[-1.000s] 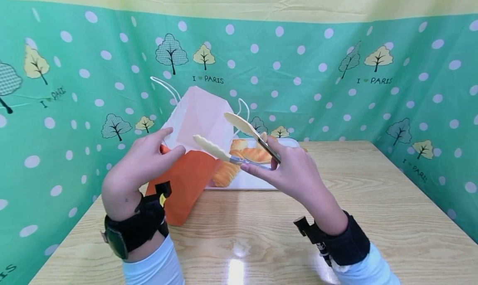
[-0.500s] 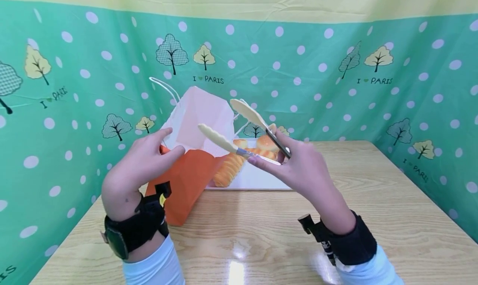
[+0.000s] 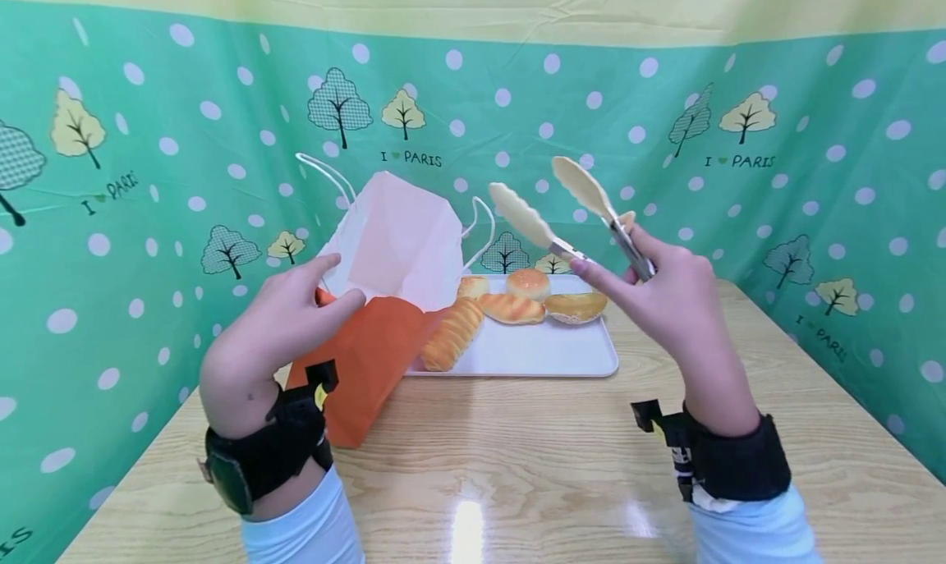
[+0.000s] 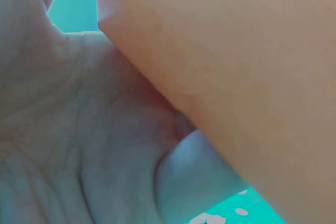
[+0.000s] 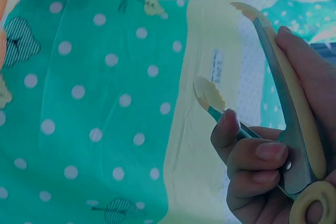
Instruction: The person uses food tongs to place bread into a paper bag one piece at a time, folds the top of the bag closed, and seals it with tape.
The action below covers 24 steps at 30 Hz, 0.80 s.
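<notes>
In the head view my left hand (image 3: 284,318) holds an orange paper bag (image 3: 377,346) by its left side. The bag leans with its white inside (image 3: 402,236) facing me; some of my fingers are hidden. In the left wrist view the bag's orange side (image 4: 236,66) lies across the palm (image 4: 94,124). My right hand (image 3: 668,289) grips a pair of tongs (image 3: 624,244), raised above the tray's right side. Their cream tips are spread apart with nothing between them. In the right wrist view the fingers (image 5: 262,153) curl round the tongs' metal arms.
A white tray (image 3: 532,355) stands on the wooden table behind the bag, partly hidden by it. On it lie a ridged loaf (image 3: 452,334), a round bun (image 3: 528,283), a striped roll (image 3: 510,308), a sugar-dusted long bun (image 3: 576,307) and another piece (image 3: 473,286). A green dotted curtain (image 3: 591,129) surrounds the table.
My right hand has moved right and up with the tongs, away from the bag's mouth, uncovering the breads on the tray. The left hand and the bag have stayed nearly still.
</notes>
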{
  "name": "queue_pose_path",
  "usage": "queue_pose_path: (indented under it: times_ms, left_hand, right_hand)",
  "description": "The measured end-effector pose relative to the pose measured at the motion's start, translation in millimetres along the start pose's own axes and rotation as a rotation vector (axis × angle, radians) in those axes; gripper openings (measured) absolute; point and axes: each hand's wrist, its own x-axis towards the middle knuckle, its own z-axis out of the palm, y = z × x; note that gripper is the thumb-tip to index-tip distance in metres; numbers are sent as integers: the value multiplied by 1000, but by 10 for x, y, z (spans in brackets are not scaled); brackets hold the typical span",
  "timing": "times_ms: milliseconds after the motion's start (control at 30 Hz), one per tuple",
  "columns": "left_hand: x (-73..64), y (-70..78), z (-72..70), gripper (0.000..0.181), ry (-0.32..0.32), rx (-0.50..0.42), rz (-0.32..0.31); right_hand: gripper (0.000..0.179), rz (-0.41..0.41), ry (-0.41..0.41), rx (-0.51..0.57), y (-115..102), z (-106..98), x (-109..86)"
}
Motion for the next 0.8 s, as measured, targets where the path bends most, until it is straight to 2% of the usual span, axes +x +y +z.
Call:
queue_pose_path:
  times_ms: [133, 233, 333, 500, 633, 800]
  left_hand:
    - [2, -3, 1, 69, 4, -2, -3]
    - [2, -6, 2, 69, 5, -2, -5]
    - [3, -7, 0, 69, 5, 1, -8]
    - [-1, -17, -7, 70, 2, 3, -2]
    - [-3, -26, -10, 72, -5, 1, 6]
    - [5, -24, -11, 72, -8, 6, 4]
  right_hand:
    - [86, 54, -8, -112, 172, -17, 72]
    - [85, 82, -43, -195, 291, -1, 105]
    - [89, 106, -119, -282, 404, 31, 123]
    - [105, 137, -309, -449, 585, 162, 154]
    - [94, 141, -426, -524, 706, 309, 184]
    - [72, 122, -473, -537, 801, 443, 213]
